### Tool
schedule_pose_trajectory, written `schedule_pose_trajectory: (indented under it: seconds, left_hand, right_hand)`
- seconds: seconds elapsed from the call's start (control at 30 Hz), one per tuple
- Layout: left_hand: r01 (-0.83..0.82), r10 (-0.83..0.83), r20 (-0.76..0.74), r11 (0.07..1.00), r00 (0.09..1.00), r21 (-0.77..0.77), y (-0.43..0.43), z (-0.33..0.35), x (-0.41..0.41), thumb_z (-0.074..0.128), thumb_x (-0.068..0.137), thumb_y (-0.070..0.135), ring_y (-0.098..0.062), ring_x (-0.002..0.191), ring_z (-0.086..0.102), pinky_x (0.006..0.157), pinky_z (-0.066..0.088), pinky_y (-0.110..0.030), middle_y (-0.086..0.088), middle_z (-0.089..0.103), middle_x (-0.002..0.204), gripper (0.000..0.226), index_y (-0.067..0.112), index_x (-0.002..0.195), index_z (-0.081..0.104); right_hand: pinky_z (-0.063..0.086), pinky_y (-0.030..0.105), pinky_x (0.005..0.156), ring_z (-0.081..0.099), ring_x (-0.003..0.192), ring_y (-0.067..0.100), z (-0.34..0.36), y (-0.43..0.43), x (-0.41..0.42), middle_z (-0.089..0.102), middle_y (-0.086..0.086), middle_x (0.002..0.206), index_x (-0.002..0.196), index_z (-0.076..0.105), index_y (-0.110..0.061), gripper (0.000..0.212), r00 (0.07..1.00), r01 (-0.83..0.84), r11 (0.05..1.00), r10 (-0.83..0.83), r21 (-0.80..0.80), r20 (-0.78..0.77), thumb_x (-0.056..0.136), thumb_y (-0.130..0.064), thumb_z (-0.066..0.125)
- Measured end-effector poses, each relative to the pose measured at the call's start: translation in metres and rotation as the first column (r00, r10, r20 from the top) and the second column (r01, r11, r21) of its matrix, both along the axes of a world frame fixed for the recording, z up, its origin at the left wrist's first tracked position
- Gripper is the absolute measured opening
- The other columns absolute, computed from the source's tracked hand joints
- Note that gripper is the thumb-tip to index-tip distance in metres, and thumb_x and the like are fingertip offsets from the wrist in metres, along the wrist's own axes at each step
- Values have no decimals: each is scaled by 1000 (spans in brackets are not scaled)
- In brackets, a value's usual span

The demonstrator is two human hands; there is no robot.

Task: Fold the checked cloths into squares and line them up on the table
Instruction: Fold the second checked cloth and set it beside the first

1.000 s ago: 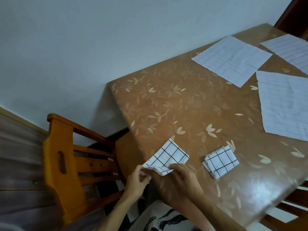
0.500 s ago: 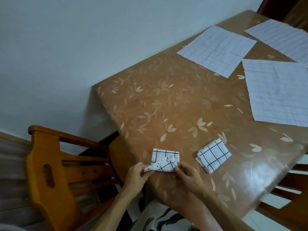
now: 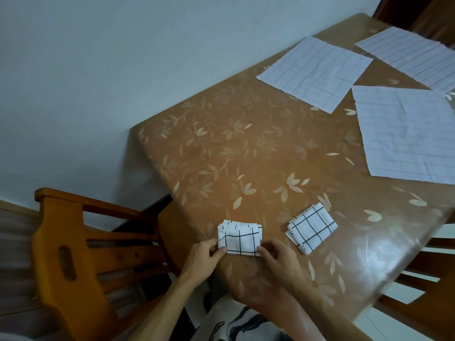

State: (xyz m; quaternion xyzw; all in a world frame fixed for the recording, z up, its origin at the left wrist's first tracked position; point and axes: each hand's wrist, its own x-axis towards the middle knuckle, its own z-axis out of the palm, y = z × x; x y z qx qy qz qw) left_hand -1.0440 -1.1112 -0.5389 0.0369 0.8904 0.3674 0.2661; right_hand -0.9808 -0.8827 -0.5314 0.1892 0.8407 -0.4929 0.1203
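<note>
At the near edge of the table (image 3: 246,156), I have the folded cloth (image 3: 240,241) lying flat between both hands, its slightly longer axis running left to right. My left hand (image 3: 206,254) pinches its left edge and my right hand (image 3: 278,257) pinches its lower right corner, so both are grasping it. Its layers fan out unevenly along the far edge. The finished square (image 3: 311,228) sits to the right, apart from it and turned at an angle, nearer my right hand. I judge the coming move goes rightward, to bring the two into line. Three flat cloths (image 3: 406,134) lie well beyond
</note>
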Motion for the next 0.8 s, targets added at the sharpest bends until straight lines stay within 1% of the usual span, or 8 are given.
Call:
schedule_pose_trajectory:
  seconds: [0.13,0.2,0.23,0.3,0.5,0.6,0.73,0.8]
  left_hand:
    - [-21,21,72,1000,997,-5,3,8,-2,57,96,48,1,91,62,71,46,-8,19,68,99,25,33,112,69]
    - [-50,53,93,998,994,-31,7,12,-3,52,97,51,-3,80,64,63,45,-9,16,67,83,23,33,91,65]
    - [-61,66,88,996,994,-58,8,12,-4,50,97,52,-6,75,64,62,46,-13,11,66,76,30,30,81,62]
    - [-75,84,76,990,994,-120,11,10,-5,49,97,52,-8,71,64,62,50,-19,7,66,72,37,26,73,59]
    - [-99,110,16,941,994,-324,27,12,-12,55,96,51,-5,69,63,50,37,-15,9,69,78,33,25,77,64]
    - [-105,107,-18,899,994,-425,34,14,-13,53,96,52,-5,62,58,47,32,-16,9,66,76,35,22,84,67]
    - [-97,53,-99,855,994,-510,41,18,-8,46,99,53,-4,58,54,45,31,-16,10,64,76,39,22,90,68]
    - [-84,29,-113,847,993,-525,43,18,-7,44,100,53,-5,62,57,47,35,-17,8,64,76,41,21,88,66]
  right_hand:
    - [48,10,68,61,81,-4,-2,-1,-1,67,-14,89,106,65,-26,15,998,56,998,-56,-8,15,91,-23,68]
    - [49,13,66,62,80,0,0,-1,-3,67,-12,87,106,61,-27,17,998,56,998,-55,-18,36,90,-22,68]
    - [50,15,65,62,79,3,1,-2,-4,67,-10,86,106,60,-27,18,997,65,998,-64,-21,46,90,-21,68]
    - [50,19,64,62,78,7,-1,-2,-5,67,-6,84,107,58,-24,20,994,97,995,-96,-24,61,89,-21,67]
    - [44,17,58,61,75,8,-1,-10,-6,65,-6,82,98,52,-19,19,981,176,984,-177,24,77,86,-17,66]
    - [46,21,59,59,72,8,3,-16,-8,63,-6,77,95,51,-18,17,975,209,976,-214,64,68,84,-15,64]
    - [44,30,58,55,74,14,1,-18,-8,54,-8,78,89,46,-19,17,988,128,955,-145,267,46,82,-21,61]
    - [42,31,60,50,75,16,-5,-17,-6,48,-9,80,86,44,-21,17,997,77,925,-69,372,-34,83,-20,60]
